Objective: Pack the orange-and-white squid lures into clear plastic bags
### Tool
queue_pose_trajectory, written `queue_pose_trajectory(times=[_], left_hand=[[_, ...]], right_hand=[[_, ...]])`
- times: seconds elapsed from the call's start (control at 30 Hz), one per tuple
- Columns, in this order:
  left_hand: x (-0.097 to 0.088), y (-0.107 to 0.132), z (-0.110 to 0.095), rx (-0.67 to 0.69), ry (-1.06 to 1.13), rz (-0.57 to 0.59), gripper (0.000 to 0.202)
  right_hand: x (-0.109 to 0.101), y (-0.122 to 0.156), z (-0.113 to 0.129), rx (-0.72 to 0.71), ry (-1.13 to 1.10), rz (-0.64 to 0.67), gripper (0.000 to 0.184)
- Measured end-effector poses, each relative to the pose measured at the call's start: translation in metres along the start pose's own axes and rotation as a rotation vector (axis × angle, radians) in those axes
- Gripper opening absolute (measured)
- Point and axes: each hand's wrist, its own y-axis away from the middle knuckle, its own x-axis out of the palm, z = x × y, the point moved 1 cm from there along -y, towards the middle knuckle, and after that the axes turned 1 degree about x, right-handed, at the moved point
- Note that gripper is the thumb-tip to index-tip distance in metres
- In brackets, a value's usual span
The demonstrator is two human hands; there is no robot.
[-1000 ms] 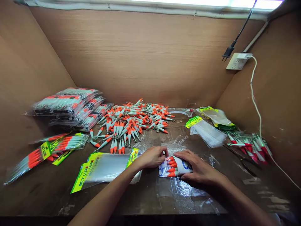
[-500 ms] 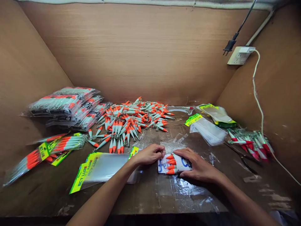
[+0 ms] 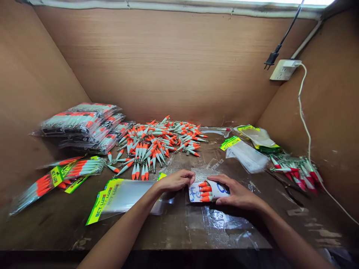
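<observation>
Centrally, a little in from the front edge of the desk [image 3: 168, 239], one white sleeve [image 3: 218, 189] with blue markings is held by the right hand [image 3: 240, 191]: fingers laid together over its far side, thumb pressed to its near side. In its mouth, orange-tipped lures [image 3: 206, 194] are seen, at least four, tips toward the desk's left edge. By the left hand [image 3: 178, 180], fingers curled, the sleeve's far-left corner is approached; whether film is pinched there cannot be told.

Handling, as judged: the sleeve is best steadied lightly, without crushing; the tips are best evened and aligned; fingertips are best placed clear of any hooks.

Count:
- Loose lures [image 3: 157, 142], orange and pale: one heap, toward the rear edge; too overlapped to be numbered.
- Wrapped packs [image 3: 70, 123]: one stack, rear left corner; at least four made out.
- Filled packets [image 3: 47, 183]: at least two, by the left edge.
- Header bags [image 3: 126, 196]: one flat spread, left of the sleeve; at least three labels seen.
- Spare bags [image 3: 246, 157]: two bundles, toward the rear right corner.
- Red-and-white lures [image 3: 298, 173]: one cluster, by the right edge, uncounted.
- Pliers [image 3: 291, 192]: apparently one pair, beside that cluster.
- Wall socket [image 3: 283, 71]: one.
</observation>
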Motion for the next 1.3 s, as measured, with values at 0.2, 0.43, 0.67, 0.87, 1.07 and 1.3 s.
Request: queue_pose_trajectory(times=[0.2, 0.43, 0.67, 0.87, 1.07, 1.3], left_hand=[[0.008, -0.001, -0.005, -0.039, -0.085, -0.163, 0.030], [0.025, -0.001, -0.007, 0.016, -0.355, -0.260, 0.039], [0.005, 0.003, -0.003, 0.076, -0.166, -0.028, 0.042], [-0.001, 0.006, 0.004, 0.008, -0.037, -0.013, 0.048], [0.009, 0.001, 0.007, -0.019, 0.025, -0.087, 0.049], [0.026, 0.014, -0.015, -0.001, -0.205, -0.268, 0.048]], right_hand=[[0.004, 0.000, 0.000, 0.003, -0.002, -0.027, 0.082], [0.008, 0.001, 0.003, -0.036, 0.047, -0.032, 0.082], [0.006, 0.001, 0.000, -0.026, 0.047, -0.011, 0.082], [0.005, 0.002, -0.001, -0.019, 0.027, -0.015, 0.081], [0.015, 0.002, 0.003, -0.061, 0.087, -0.067, 0.078], [0.029, 0.002, 0.013, -0.108, 0.213, -0.119, 0.074]])
